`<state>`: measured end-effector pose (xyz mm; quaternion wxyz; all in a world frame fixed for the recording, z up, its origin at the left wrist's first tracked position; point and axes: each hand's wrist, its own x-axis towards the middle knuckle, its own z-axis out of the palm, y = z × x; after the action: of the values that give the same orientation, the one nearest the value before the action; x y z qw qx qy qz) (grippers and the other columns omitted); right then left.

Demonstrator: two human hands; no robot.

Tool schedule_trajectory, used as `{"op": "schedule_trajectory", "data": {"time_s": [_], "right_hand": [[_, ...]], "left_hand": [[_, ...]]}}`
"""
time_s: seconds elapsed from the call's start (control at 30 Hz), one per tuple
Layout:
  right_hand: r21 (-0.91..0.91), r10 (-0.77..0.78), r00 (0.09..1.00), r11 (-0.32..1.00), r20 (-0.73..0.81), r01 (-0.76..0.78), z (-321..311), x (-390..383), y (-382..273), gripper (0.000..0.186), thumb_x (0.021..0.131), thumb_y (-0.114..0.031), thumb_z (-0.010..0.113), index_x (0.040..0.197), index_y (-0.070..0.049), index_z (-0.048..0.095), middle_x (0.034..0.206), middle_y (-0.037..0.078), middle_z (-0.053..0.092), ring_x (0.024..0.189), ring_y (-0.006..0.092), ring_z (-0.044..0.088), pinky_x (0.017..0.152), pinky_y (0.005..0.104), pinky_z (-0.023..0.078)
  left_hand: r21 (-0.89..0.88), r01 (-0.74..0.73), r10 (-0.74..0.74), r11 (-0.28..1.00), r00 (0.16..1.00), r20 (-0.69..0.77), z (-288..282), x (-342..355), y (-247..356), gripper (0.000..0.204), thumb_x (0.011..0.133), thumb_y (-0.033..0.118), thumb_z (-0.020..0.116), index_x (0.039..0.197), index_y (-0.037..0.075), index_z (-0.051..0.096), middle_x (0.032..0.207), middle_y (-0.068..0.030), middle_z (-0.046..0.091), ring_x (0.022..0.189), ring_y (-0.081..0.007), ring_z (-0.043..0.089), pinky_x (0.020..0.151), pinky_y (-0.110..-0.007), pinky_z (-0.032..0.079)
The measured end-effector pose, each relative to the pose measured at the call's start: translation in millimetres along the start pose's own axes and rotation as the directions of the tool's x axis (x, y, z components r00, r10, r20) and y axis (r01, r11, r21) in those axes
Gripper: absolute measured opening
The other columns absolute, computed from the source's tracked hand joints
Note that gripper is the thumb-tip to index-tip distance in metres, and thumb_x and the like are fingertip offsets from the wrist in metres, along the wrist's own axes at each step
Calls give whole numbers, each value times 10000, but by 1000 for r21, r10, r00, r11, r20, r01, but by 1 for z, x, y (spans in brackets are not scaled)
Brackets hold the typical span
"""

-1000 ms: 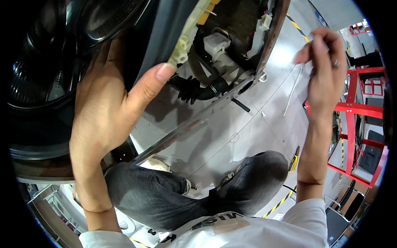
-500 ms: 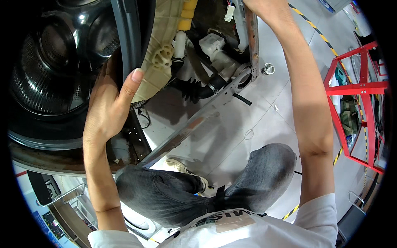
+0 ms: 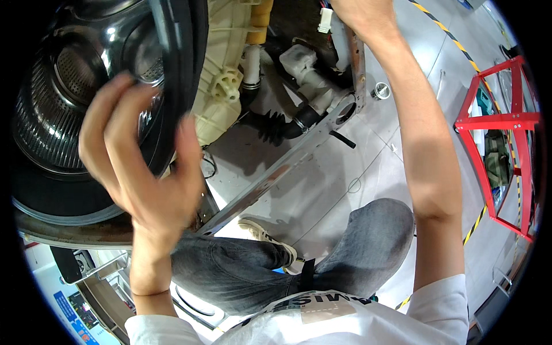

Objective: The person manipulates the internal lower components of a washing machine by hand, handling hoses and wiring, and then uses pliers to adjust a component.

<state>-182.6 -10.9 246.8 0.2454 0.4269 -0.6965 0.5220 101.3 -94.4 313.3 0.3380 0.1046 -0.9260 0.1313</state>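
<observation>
My left hand [image 3: 144, 152] is in front of a washing machine's opening, thumb and fingers spread and slightly blurred, holding nothing. It is close to the dark rubber door seal [image 3: 187, 63], its thumb in front of the seal's lower part; whether they touch is unclear. Behind the seal gleams the perforated metal drum [image 3: 69, 75]. Beside it stands the cream plastic tub [image 3: 227, 63]. My right hand [image 3: 368, 14] reaches to the top edge by the upright of the metal frame [image 3: 357, 63]; its fingers lie outside the picture.
Under the tub, a black corrugated hose [image 3: 273, 129] joins a whitish pump housing [image 3: 307, 66]. A white connector [image 3: 325, 20] dangles near the frame. A small round cup-like part [image 3: 380, 91] lies on the tiled floor. A red metal rack [image 3: 497, 123] stands at the right.
My left hand has come off the door seal, and its fingers have swung out into view before the drum. The seal looks shifted and less straight. My right arm has barely moved.
</observation>
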Motion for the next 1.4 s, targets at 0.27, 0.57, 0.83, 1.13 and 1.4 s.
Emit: {"op": "schedule_trajectory", "data": {"time_s": [0.27,0.57,0.83,1.13,1.4], "right_hand": [[-8,-8,1000,1000,-24,8,-6,-1,2,237,791,-197,665,854,3,554,801,233,542,790,437,543,692,480,429],[-58,-54,998,997,-37,52,-6,0,9,232,803,-183,670,881,1,552,805,234,549,784,435,547,694,477,436],[-29,-103,993,994,-60,102,-6,2,9,214,824,-173,669,883,-2,555,786,233,563,754,431,563,662,457,446],[-62,-84,996,995,-30,82,-8,3,6,238,830,-182,666,883,14,542,789,236,560,750,435,560,664,456,447],[-100,78,990,993,113,-67,-17,8,-1,305,841,-255,663,856,9,510,795,244,562,768,418,562,673,446,437]], "left_hand": [[-385,304,83,871,683,726,131,-7,45,159,872,43,507,974,-21,612,995,-203,634,935,-383,608,814,-416,487],[-336,187,308,923,161,938,297,-54,34,393,822,117,515,1200,54,600,1225,-172,591,1131,-339,567,948,-404,454],[-200,232,213,952,-34,976,292,-47,36,387,818,148,499,1171,49,623,1267,-174,576,1146,-320,571,949,-409,459],[-475,327,-12,817,833,554,252,-89,35,384,779,217,664,1093,18,570,1006,-182,609,979,-423,567,861,-477,468],[-481,427,-136,765,838,528,233,-75,43,481,758,238,744,1137,0,568,1108,-238,586,1137,-435,502,944,-469,435]]}}
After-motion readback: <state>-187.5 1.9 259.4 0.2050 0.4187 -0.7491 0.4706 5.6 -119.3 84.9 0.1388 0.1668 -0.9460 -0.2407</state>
